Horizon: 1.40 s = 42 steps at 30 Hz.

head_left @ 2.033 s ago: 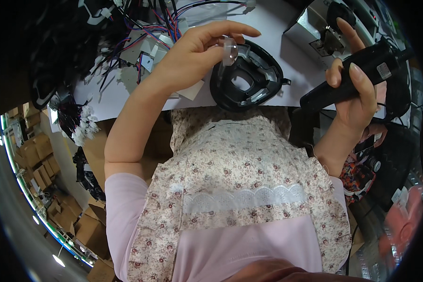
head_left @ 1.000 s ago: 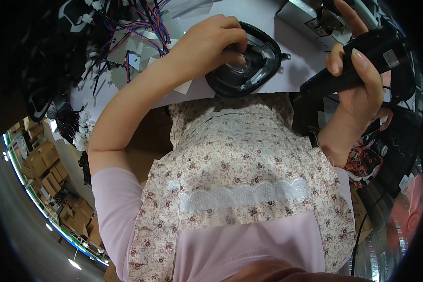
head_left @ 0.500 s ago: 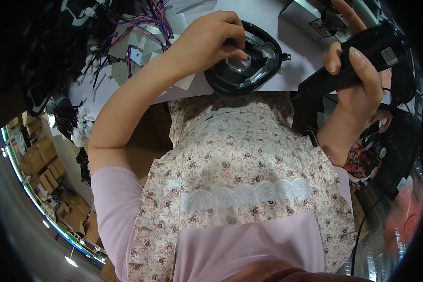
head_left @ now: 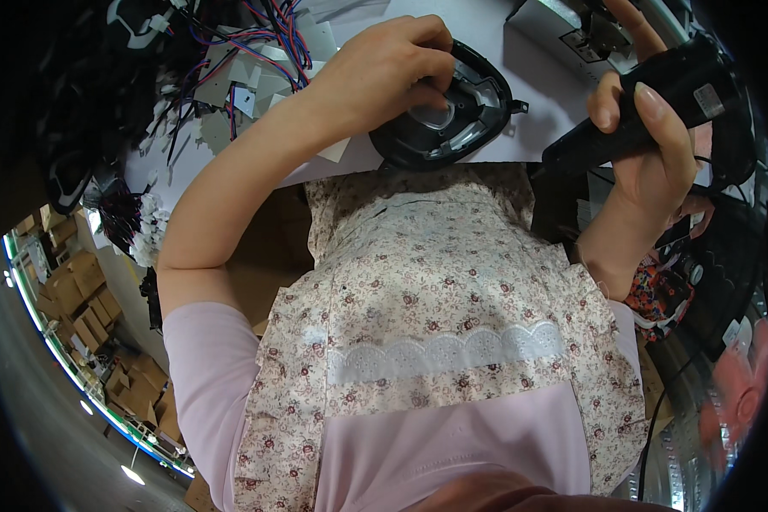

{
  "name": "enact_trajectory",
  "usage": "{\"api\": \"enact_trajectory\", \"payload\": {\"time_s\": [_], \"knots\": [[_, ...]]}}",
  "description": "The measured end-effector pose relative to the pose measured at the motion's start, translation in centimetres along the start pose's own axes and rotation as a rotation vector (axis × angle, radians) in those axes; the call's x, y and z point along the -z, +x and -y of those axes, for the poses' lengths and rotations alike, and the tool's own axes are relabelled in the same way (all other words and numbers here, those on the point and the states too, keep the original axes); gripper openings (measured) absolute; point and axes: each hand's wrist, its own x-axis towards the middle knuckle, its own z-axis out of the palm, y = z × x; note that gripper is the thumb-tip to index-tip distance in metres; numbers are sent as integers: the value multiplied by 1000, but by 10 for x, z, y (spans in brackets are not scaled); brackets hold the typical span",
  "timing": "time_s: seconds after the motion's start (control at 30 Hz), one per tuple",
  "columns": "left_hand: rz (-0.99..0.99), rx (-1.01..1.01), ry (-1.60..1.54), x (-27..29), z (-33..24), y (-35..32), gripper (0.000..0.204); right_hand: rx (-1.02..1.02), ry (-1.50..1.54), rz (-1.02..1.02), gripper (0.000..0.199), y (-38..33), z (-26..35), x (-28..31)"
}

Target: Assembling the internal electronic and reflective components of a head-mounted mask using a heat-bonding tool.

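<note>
A dark, oval plastic housing [head_left: 478, 128] with a small lug on its right side lies at the table's front edge. Over its left part is my left hand [head_left: 405, 64], with fingers bent and tips pressed together inside the housing. Whatever is between those tips is too small or hidden to name. A pale round part [head_left: 433, 115] shows just below the fingertips. My right hand [head_left: 657, 141] grips a black electric screwdriver [head_left: 593, 143], its narrow end pointing down and left, to the right of the housing and apart from it. My right index finger is stretched upward.
Red, blue and black wires [head_left: 288, 38] lie over thin grey plates [head_left: 269, 81] at the back left. White connectors [head_left: 149, 226] hang at the left table edge. A metal box-like fixture [head_left: 563, 34] stands at the back right. Cardboard boxes [head_left: 85, 282] are stacked far left.
My left hand has shifted very slightly up and right, its fingers a little more curled over the housing. The right hand and screwdriver have stayed nearly still.
</note>
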Motion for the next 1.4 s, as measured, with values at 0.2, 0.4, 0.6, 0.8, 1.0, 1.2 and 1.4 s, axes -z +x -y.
{"api": "enact_trajectory", "payload": {"time_s": [0.2,0.4,0.6,0.8,1.0,1.2,1.4], "knots": [[24,-49,87,1,3,0,21,3,17,36,43,1,-2,3],[-14,58,125,2,-3,5,31,-166,-10,15,50,1,0,5],[-142,248,125,6,-8,-4,52,-351,325,196,80,3,-6,4],[-211,425,-814,28,-25,8,47,-398,533,322,87,1,-21,6],[-258,236,-1047,19,-27,8,47,-437,537,397,83,5,-35,-7],[-386,430,-753,20,-5,19,45,-314,14,205,70,14,-36,-36],[-501,358,-670,19,17,29,49,-369,-30,144,71,27,-44,-45]]}}
